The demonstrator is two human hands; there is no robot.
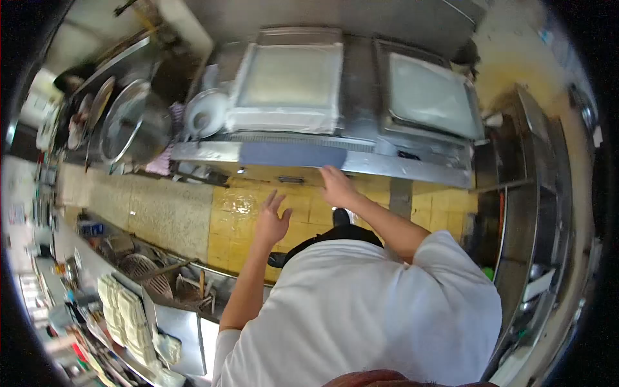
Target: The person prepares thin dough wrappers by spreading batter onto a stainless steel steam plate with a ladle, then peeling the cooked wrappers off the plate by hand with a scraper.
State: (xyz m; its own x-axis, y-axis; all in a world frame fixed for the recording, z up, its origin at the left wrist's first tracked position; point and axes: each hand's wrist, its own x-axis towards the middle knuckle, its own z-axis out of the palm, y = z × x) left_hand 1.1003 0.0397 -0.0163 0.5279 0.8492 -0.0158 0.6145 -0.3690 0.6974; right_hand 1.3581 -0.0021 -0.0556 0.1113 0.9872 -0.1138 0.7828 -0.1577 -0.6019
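My right hand [336, 187] is at the front edge of the steel counter, its fingers bent and closed at the lower right edge of a blue-grey cloth [293, 155]. The cloth lies flat along the counter's front ledge. Lower and to the left, my left hand [273, 222] hangs in the air above the yellow floor, fingers spread, holding nothing. Behind the cloth, a rectangular tray [287, 77] draped with white cloth sits on the counter. A second metal tray [431, 97] with a pale, smooth surface stands to its right.
A white bowl [206, 113] and a large round metal pot [132, 126] stand at the left. Metal shelving [538, 206] rises on the right. Behind me on the left are stacked pale containers [126, 316] and a round strainer [147, 274]. The tiled floor [242, 206] looks wet.
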